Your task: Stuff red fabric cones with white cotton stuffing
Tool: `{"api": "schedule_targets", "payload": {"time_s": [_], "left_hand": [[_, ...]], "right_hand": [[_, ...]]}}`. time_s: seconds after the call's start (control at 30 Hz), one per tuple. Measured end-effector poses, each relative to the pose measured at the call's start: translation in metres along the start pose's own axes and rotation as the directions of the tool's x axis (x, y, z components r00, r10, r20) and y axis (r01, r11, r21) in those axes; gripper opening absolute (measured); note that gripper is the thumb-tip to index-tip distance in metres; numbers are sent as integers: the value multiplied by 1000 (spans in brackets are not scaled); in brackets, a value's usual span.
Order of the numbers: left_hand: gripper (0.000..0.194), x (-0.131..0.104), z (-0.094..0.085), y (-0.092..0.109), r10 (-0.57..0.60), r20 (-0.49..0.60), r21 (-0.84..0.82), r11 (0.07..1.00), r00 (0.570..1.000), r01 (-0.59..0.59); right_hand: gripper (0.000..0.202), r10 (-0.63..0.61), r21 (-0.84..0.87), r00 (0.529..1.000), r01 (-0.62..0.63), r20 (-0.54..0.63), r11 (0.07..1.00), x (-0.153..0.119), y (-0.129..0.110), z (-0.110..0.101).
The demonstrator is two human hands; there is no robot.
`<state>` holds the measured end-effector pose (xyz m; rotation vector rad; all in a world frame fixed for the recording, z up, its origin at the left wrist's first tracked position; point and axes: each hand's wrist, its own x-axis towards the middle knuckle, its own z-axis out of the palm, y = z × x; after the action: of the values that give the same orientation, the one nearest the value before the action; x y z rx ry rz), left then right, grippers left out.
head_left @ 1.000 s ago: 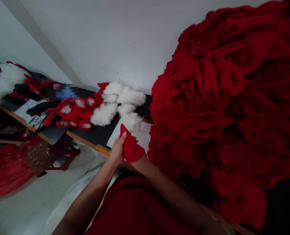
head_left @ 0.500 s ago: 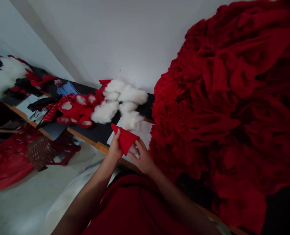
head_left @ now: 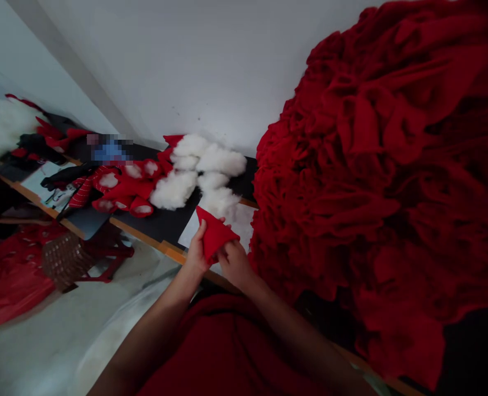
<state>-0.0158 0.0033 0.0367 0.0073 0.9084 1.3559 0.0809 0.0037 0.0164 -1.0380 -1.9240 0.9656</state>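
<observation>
A small red felt cone [head_left: 217, 234], its point up and to the left, is held over the table's front edge. My left hand [head_left: 196, 253] is closed round its left side, thumb on the near face. At the wide end, my right hand [head_left: 237, 267] has curled fingers tucked into the opening. Whatever those fingertips hold is hidden inside the felt. Just beyond the cone, fluffy white stuffing tufts [head_left: 173, 190] lie on the table, some over a white sheet [head_left: 190, 231].
A tall heap of red felt pieces [head_left: 351, 181] fills the right side. Red cones filled with white [head_left: 132, 187] lie to the left on the dark table with a wooden edge [head_left: 173, 251]. A brown slatted seat [head_left: 64, 258] and red bag [head_left: 12, 280] stand lower left.
My right fingers have gone deeper into the cone's opening, and the white stuffing seen there before is now out of sight. The cone has shifted slightly right.
</observation>
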Motion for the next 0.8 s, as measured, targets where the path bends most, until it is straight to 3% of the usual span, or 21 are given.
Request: {"api": "schedule_targets", "payload": {"time_s": [0.1,0.17,0.33,0.43,0.53,0.6,0.67,0.8], "left_hand": [[47,0,3,-1,-9,-32,-19,1000,999,8],[49,-1,8,-4,7,-27,-35,999,1000,-8],[48,0,15,-2,52,-63,-106,993,997,-58],[48,2,11,6,63,-91,-137,988,994,-76],[53,3,7,8,-15,-4,-105,994,1000,15],[55,3,6,4,-32,44,-96,995,999,36],[53,2,6,1,10,49,-123,992,999,-4],[52,2,3,6,76,-23,-152,985,997,-78]], "right_hand": [[40,123,125,985,-108,-118,986,-4,-5,-4],[36,146,86,978,-135,-147,987,-3,-5,-3],[36,-27,-196,995,8,-95,981,7,-4,-3],[38,7,-67,992,-15,-122,998,7,-8,-4],[31,178,193,978,-155,-112,969,6,-11,-1],[24,250,219,961,-221,-114,950,7,-11,2],[21,198,68,969,-190,-148,979,9,-10,3],[24,-132,-268,971,76,-198,960,8,-11,1]]}}
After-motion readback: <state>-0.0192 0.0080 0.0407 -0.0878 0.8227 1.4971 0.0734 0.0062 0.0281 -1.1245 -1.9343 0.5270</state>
